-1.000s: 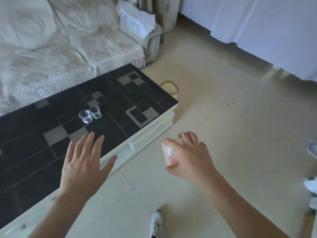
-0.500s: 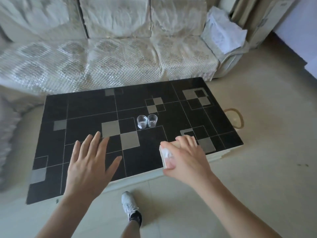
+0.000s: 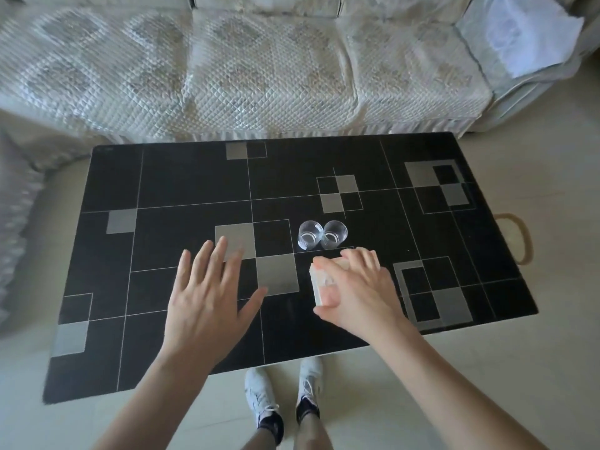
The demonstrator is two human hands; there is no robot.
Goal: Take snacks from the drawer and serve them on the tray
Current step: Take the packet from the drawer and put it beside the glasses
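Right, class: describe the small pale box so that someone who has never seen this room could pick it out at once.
Find the black coffee table with grey squares, in front of the quilted sofa. Near its middle stand two clear glasses side by side. Just on the near side of them, the right hand grips the small pale box, the only thing either hand holds, opaque where the glasses are see-through.

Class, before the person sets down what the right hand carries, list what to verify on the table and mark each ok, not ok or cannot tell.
1. Right hand grips the pale box: ok.
2. Left hand free, fingers spread: ok.
3. Two glasses upright, just beyond the box: ok.
4. Bare table surface within reach: ok.
5. Tray in view: not ok.
6. Box holds snacks: cannot tell.
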